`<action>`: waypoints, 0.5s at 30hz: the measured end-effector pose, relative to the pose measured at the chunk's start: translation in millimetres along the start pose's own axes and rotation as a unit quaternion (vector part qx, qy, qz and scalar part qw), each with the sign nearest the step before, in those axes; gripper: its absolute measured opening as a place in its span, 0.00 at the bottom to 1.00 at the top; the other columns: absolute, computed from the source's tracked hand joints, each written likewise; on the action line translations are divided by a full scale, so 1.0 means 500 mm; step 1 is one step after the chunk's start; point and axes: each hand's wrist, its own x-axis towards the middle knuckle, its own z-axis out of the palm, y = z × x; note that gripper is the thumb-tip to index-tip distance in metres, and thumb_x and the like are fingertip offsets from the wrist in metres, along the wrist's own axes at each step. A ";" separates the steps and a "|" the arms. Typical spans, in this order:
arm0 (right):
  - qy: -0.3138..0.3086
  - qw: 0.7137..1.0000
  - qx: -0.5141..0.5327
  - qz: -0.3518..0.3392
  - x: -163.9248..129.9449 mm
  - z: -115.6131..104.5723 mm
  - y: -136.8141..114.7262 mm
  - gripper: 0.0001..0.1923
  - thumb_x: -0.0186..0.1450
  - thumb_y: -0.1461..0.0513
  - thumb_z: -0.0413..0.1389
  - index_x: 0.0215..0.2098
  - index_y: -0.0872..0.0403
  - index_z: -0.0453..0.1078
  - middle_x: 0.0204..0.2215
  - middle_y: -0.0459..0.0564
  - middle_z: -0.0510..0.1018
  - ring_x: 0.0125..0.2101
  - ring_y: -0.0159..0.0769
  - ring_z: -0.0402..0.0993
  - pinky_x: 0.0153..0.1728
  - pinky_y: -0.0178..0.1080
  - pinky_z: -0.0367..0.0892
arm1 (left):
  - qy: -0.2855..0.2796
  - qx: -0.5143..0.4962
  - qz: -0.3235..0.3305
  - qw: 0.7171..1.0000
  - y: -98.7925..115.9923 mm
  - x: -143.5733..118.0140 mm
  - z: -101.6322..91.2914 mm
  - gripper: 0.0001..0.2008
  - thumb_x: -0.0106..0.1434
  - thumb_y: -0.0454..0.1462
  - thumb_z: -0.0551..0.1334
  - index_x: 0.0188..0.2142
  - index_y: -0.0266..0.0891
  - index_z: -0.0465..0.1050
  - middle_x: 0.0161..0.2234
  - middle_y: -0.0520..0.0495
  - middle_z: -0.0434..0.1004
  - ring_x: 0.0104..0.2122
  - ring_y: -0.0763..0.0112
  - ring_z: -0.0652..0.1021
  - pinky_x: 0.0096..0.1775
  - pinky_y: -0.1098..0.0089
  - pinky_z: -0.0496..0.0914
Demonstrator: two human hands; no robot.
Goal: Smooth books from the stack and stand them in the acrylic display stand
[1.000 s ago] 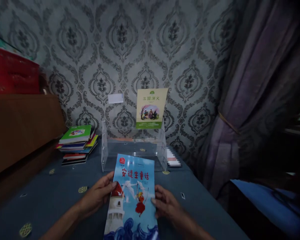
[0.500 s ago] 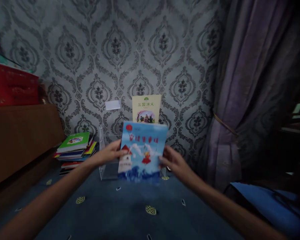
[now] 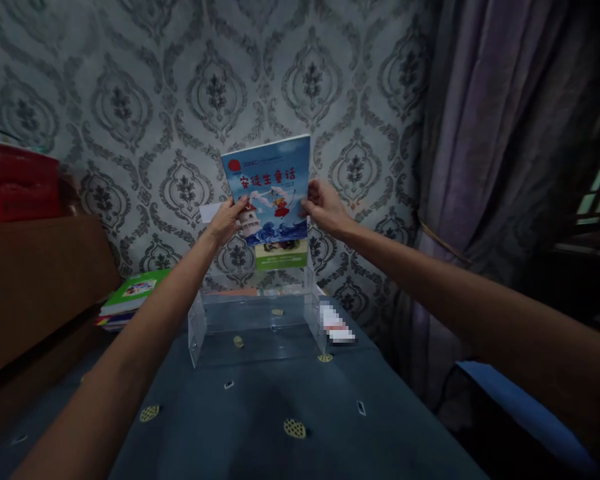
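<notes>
From my end of the feed I have both bare hands raised ahead of me, arms stretched forward over the table (image 3: 260, 447); between them is a blue book (image 3: 273, 175), front cover towards me, red Chinese title across its upper part and a white tower above dark waves lower down. The left hand (image 3: 229, 221) grips its left edge, thumb laid on the cover by the tower; the right hand (image 3: 327, 208) pinches the right edge, thumb at the front and fingers curled by the side. I see the book held up in the air, near upright and a little tilted — its top edge climbs towards the right.

Behind it I make out the lower part of a second book (image 3: 281, 259), a green band along its bottom; the blue one hides the rest, and I cannot tell whether the two touch. Below is a clear stand (image 3: 197, 333) on the table, its side panels at left and right; a white slip (image 3: 209, 213) shows just beside the left wrist, while a blurred-out pale item (image 3: 336, 325) lies by the stand's right side. Over to the left I have a stack of books (image 3: 133, 299), green cover on top, partly hidden by the left forearm.
</notes>
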 end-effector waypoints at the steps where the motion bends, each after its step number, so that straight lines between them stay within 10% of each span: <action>1: -0.001 1.000 0.008 -0.006 0.003 0.000 0.010 0.14 0.61 0.64 0.59 0.43 0.48 0.63 0.34 0.45 0.73 0.35 0.39 0.74 0.35 0.45 0.79 | -0.003 -0.026 0.014 1.000 -0.010 0.003 0.002 0.22 0.57 0.50 0.72 0.43 0.42 0.71 0.37 0.52 0.79 0.40 0.66 0.80 0.46 0.62 0.75; 15: 0.011 0.996 0.089 0.023 -0.017 0.008 0.077 0.17 0.58 0.58 0.64 0.40 0.48 0.62 0.40 0.46 0.76 0.41 0.41 0.74 0.39 0.49 0.79 | 0.029 -0.065 0.061 0.996 -0.072 0.026 0.028 0.18 0.61 0.44 0.70 0.47 0.42 0.74 0.39 0.50 0.83 0.45 0.64 0.82 0.50 0.65 0.76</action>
